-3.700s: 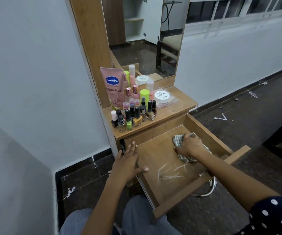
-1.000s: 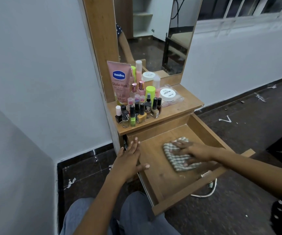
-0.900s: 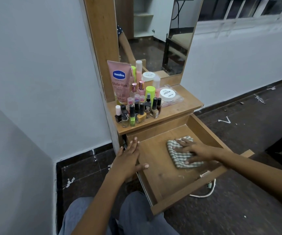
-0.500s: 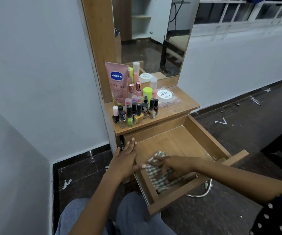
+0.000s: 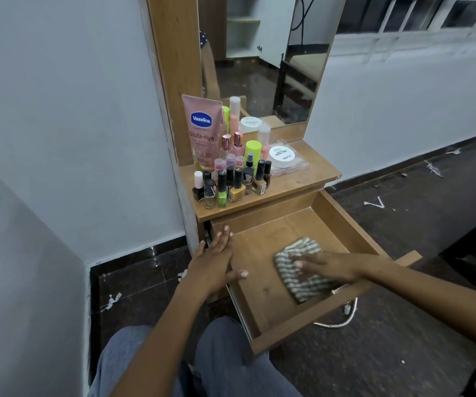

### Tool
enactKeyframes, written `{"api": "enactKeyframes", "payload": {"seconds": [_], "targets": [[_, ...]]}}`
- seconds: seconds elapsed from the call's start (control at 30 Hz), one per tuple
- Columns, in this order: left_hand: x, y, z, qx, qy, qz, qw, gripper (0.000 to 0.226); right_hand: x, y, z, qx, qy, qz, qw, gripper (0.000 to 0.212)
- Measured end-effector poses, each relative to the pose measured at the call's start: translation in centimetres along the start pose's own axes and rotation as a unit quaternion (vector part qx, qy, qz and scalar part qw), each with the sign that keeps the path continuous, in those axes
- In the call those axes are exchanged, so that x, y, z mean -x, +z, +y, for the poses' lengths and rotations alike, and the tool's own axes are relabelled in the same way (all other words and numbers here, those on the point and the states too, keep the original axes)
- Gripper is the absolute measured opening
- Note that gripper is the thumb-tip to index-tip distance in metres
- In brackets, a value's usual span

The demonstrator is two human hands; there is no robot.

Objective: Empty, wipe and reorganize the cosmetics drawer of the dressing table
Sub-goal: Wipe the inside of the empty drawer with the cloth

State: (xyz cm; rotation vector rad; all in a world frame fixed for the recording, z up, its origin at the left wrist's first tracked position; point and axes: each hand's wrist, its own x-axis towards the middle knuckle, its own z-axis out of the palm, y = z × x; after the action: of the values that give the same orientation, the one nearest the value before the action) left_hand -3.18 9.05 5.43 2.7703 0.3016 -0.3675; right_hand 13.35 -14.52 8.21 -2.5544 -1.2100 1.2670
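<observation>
Head view: right hand (image 5: 327, 265) presses cloth (image 5: 302, 277) flat-fingered; left hand (image 5: 213, 266) flat on drawer (image 5: 262, 296).

Right hand (image 5: 327, 265) presses a striped cloth (image 5: 302, 277) flat inside the open drawer (image 5: 342, 222); left hand (image 5: 212, 263) steadies its side.

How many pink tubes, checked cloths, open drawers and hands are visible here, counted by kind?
Pink tube: 1
Checked cloth: 1
Open drawer: 1
Hands: 2, left hand resting on the drawer's side edge, right hand pressing the cloth
Total: 5
</observation>
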Motion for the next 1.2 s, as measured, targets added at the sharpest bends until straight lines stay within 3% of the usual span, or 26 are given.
{"api": "enactKeyframes", "payload": {"seconds": [0.1,0.2,0.3,0.53,0.83,0.93,1.0,1.1,1.2], "targets": [[0.0,0.1,0.0,0.0,-0.001,-0.001,1.0,0.091,0.6,-1.3,2.3,-0.073,0.058,0.038,0.995,0.083],[0.1,-0.2,0.0,-0.003,-0.003,-0.004,1.0,0.091,0.6,-1.1,1.5,-0.087,0.066,0.019,0.994,0.084],[0.2,-0.5,0.1,-0.006,-0.004,-0.009,1.0,0.09,0.3,0.2,-1.5,-0.06,0.03,-0.035,0.997,0.083],[0.3,-0.7,0.4,-0.01,-0.003,-0.017,1.0,0.09,-1.6,3.5,-6.0,0.048,-0.057,-0.08,0.994,0.063],[0.4,-0.6,0.3,-0.005,-0.007,-0.014,1.0,0.09,0.8,-0.6,-0.2,-0.033,0.109,0.032,0.993,0.079],[0.4,-0.7,0.4,-0.003,-0.007,-0.014,1.0,0.09,0.6,-1.0,1.1,-0.064,0.142,0.065,0.986,0.071],[0.4,-0.7,0.3,-0.002,-0.006,-0.014,1.0,0.089,-0.6,-0.1,0.8,-0.039,0.183,0.066,0.98,0.068],[0.3,-0.7,0.3,-0.004,-0.005,-0.013,1.0,0.089,-3.0,2.1,-1.4,-0.046,0.264,0.064,0.961,0.088],[0.1,-0.7,0.2,-0.007,-0.006,-0.015,1.0,0.09,-5.0,4.1,-4.5,-0.032,0.249,0.066,0.966,0.086]]}}
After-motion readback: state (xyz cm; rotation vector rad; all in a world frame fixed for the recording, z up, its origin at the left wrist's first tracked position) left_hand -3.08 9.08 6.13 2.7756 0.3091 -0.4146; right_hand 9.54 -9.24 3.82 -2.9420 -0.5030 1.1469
